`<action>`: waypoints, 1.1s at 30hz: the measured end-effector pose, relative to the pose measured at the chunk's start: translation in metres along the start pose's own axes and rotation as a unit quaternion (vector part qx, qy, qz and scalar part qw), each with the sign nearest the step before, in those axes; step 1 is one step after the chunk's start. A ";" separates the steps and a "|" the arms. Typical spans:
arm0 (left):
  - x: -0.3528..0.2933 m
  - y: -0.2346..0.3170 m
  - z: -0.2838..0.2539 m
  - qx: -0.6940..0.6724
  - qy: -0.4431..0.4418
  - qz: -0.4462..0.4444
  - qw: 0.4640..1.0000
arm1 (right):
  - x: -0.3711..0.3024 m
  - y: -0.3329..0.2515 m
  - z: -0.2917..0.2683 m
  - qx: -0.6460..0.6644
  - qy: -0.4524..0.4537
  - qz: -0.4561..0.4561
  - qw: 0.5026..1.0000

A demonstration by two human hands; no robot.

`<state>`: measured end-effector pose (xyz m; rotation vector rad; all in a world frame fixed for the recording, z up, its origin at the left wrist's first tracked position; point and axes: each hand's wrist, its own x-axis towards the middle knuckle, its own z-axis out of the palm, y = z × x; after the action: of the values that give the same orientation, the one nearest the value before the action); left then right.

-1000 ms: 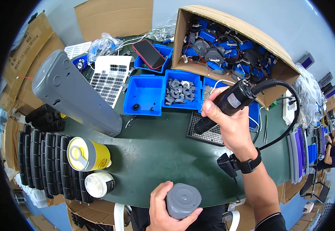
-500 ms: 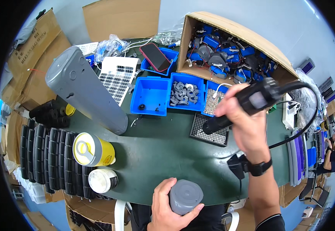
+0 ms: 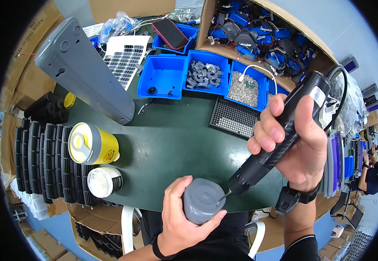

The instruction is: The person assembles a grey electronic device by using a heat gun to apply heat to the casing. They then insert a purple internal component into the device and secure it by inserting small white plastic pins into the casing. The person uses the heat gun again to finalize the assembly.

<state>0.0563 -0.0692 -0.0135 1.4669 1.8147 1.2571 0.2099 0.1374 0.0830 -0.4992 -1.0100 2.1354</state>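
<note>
My left hand (image 3: 181, 219) wraps round a grey plastic housing (image 3: 201, 201) at the table's near edge, its rounded end face turned up. A black electric screwdriver (image 3: 265, 158) is gripped in my right hand (image 3: 291, 139). It slants down to the left, and its thin bit meets the housing's end face near the right rim. Whether a screw sits under the bit is too small to tell. Beyond them lies a black perforated screw tray (image 3: 234, 117). Just behind it stands a blue bin of small screws (image 3: 243, 90).
A tall grey housing (image 3: 87, 71) stands at the left, near a yellow-lidded cup (image 3: 94, 143) and a white jar (image 3: 104, 182). Black ribbed rollers (image 3: 50, 163) are stacked beside them. Blue bins (image 3: 162, 76) and a carton of motors and wiring (image 3: 258, 32) line the back. The screwdriver's cable (image 3: 342, 98) runs off right.
My right hand has brought the screwdriver from the screw tray down to the grey housing, the bit now at its end face. My left hand keeps its hold. The view has tilted down.
</note>
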 end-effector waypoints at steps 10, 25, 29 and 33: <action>0.000 0.001 0.000 -0.004 -0.004 -0.006 1.000 | -0.002 0.004 -0.001 -0.002 -0.035 0.022 0.999; 0.000 0.005 0.002 -0.009 -0.001 -0.043 0.999 | 0.007 0.011 -0.004 -0.033 -0.078 0.035 0.996; -0.003 0.004 0.003 -0.023 0.000 -0.059 0.998 | 0.009 0.010 -0.006 -0.048 -0.112 0.030 0.992; -0.002 0.004 0.003 -0.017 0.001 -0.046 0.999 | 0.011 0.010 -0.005 -0.043 -0.119 0.042 0.991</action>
<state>0.0618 -0.0702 -0.0119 1.3496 1.8321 1.2390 0.2010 0.1434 0.0717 -0.3375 -1.2365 2.2721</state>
